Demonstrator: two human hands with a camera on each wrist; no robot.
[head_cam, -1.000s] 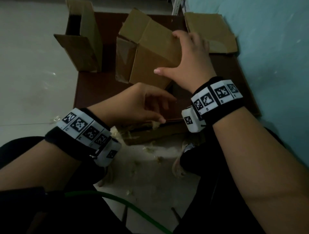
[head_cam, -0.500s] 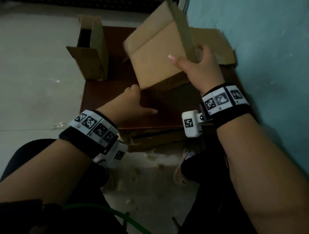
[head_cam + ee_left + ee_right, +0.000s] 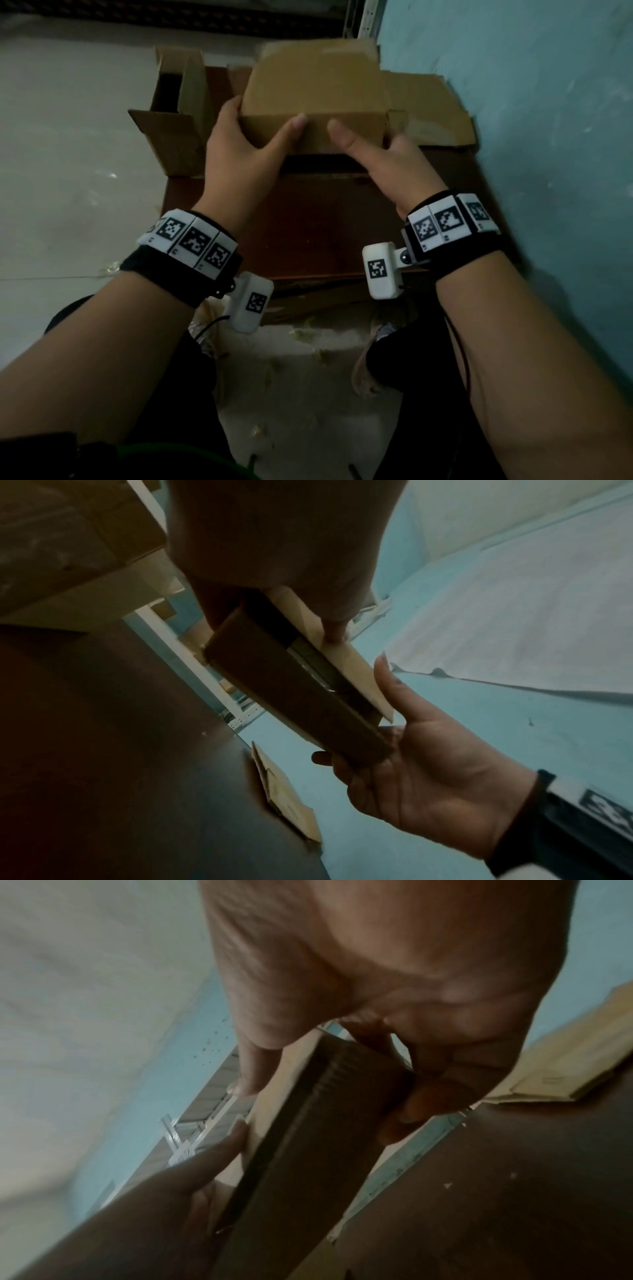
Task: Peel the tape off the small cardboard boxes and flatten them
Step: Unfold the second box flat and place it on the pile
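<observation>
A small brown cardboard box (image 3: pixel 315 89) is held up over the dark brown table (image 3: pixel 318 226). My left hand (image 3: pixel 255 137) grips its near left corner, thumb on the near face and fingers round the side. My right hand (image 3: pixel 371 145) grips the near right end, thumb on the face and fingers underneath. From the left wrist view the box (image 3: pixel 294 696) is seen from below, narrow and dark, between the left hand (image 3: pixel 274 561) and the right hand (image 3: pixel 428 772). The right wrist view shows the right hand (image 3: pixel 394 1001) pinching the box (image 3: pixel 308 1137). No tape can be made out.
A second open cardboard box (image 3: pixel 178 116) stands on the table's far left corner. Flattened cardboard (image 3: pixel 431 109) lies at the far right against the blue wall (image 3: pixel 531 137). Scraps litter the pale floor (image 3: pixel 301 394) between my legs.
The box, earlier tipped up in my right hand alone, is now turned level with its long side toward me. My left hand has come up and taken hold of its left end.
</observation>
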